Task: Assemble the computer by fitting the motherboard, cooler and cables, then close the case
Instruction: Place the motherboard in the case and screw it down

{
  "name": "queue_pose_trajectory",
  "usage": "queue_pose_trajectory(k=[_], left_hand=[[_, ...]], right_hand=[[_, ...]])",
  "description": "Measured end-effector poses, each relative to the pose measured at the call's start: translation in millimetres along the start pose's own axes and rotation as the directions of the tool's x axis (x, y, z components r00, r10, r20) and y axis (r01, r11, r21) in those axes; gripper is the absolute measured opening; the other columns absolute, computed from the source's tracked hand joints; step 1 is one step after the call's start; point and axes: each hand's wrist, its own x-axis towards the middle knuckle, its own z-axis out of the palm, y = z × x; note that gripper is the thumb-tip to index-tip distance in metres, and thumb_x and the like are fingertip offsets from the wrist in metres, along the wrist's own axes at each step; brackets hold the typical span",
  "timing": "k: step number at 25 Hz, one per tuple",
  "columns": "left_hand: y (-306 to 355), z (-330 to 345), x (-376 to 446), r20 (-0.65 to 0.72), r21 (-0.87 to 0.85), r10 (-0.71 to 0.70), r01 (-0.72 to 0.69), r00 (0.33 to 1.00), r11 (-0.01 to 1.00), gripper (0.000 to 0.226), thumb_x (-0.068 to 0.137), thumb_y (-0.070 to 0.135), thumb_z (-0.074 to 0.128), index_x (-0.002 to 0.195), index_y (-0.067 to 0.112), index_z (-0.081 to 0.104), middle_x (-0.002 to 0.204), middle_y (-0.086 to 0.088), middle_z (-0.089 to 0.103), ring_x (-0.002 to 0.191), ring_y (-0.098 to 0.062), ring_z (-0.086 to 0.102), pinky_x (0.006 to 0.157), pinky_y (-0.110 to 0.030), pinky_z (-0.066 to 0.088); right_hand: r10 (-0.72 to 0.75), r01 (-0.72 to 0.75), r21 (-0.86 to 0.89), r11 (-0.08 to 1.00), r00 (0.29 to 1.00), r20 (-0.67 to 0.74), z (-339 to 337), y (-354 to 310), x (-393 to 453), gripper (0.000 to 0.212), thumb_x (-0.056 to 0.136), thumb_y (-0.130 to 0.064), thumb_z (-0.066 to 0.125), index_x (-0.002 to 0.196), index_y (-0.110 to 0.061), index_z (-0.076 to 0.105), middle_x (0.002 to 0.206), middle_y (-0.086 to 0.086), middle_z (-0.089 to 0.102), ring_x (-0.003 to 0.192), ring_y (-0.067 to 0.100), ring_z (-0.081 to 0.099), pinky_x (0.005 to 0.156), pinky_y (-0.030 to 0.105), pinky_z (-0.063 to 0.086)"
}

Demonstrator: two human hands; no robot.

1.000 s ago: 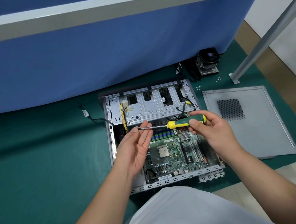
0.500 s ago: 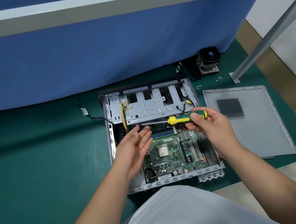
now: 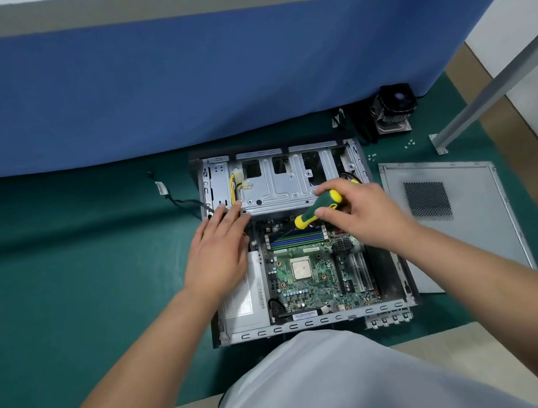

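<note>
**Screwdriver held over an open computer case**

The right hand (image 3: 368, 214) has its grip closed around the green and yellow handle of a screwdriver (image 3: 318, 209), fingers and thumb curled round it. The shaft slants down and left toward the far edge of the motherboard (image 3: 311, 273); its tip is too blurred to place. The left hand (image 3: 219, 251) lies flat and holds nothing, fingers straight, their tips on the case's metal drive cage (image 3: 279, 185) at its near left corner.

The motherboard sits inside the case (image 3: 311, 326), which lies open on a green mat (image 3: 65, 282) on the desk. A silver power supply (image 3: 243, 306) fills the case's left side. The side panel (image 3: 450, 214) lies flat to the right of the case. The cooler (image 3: 392, 109) stands beyond the case's far right corner, against a blue partition (image 3: 176, 79). Small screws (image 3: 372, 156) lie between cooler and panel.
</note>
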Motion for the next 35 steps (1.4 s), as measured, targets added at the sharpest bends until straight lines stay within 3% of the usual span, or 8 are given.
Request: queue_pose_trajectory(k=[3, 5, 11, 21, 35], left_hand=[[-7, 15, -2, -0.010, 0.124, 0.009, -0.007, 1.000, 0.992, 0.055, 0.109, 0.040, 0.024, 0.163, 0.028, 0.023, 0.171, 0.011, 0.008, 0.159, -0.015, 0.007, 0.127, -0.038, -0.003], [-8, 22, -4, -0.082, 0.144, 0.016, -0.004, 0.997, 0.990, 0.057, 0.107, 0.039, 0.023, 0.161, 0.025, 0.031, 0.170, 0.009, 0.016, 0.157, -0.017, 0.017, 0.128, -0.040, 0.004], [-9, 25, -2, -0.139, 0.139, 0.024, -0.005, 0.990, 0.990, 0.056, 0.104, 0.035, 0.031, 0.159, 0.022, 0.037, 0.169, 0.007, 0.023, 0.155, -0.019, 0.025, 0.128, -0.041, 0.010], [-9, 24, -2, -0.133, 0.142, 0.026, -0.007, 0.991, 0.990, 0.057, 0.102, 0.031, 0.037, 0.158, 0.021, 0.038, 0.169, 0.006, 0.023, 0.155, -0.020, 0.025, 0.128, -0.042, 0.010], [-9, 27, -2, -0.183, 0.133, 0.040, -0.016, 0.982, 0.991, 0.058, 0.100, 0.031, 0.036, 0.156, 0.018, 0.042, 0.167, 0.004, 0.030, 0.153, -0.022, 0.030, 0.127, -0.043, 0.015]], right_hand=[[-0.075, 0.094, -0.139, 0.986, 0.988, 0.134, 14, -8, 15, 0.038, 0.097, -0.045, 0.063, 0.131, -0.029, 0.057, 0.089, -0.017, 0.061, 0.075, -0.003, 0.060, 0.067, 0.019, 0.046], [-0.104, 0.142, -0.193, 0.971, 0.975, 0.196, 23, -12, 22, 0.040, 0.098, -0.045, 0.062, 0.134, -0.027, 0.056, 0.101, -0.007, 0.068, 0.080, 0.006, 0.062, 0.074, 0.030, 0.052], [-0.186, 0.274, -0.287, 0.918, 0.936, 0.298, 38, -18, 34, 0.043, 0.101, -0.044, 0.057, 0.138, -0.023, 0.053, 0.130, 0.001, 0.065, 0.111, 0.021, 0.063, 0.090, 0.032, 0.048], [-0.270, 0.406, -0.361, 0.839, 0.888, 0.371, 49, -28, 44, 0.043, 0.103, -0.043, 0.053, 0.137, -0.018, 0.051, 0.133, 0.004, 0.063, 0.115, 0.023, 0.063, 0.094, 0.038, 0.052], [-0.310, 0.503, -0.423, 0.754, 0.839, 0.447, 55, -44, 53, 0.043, 0.103, -0.040, 0.054, 0.140, -0.019, 0.050, 0.129, 0.006, 0.063, 0.104, 0.028, 0.067, 0.085, 0.040, 0.056]])
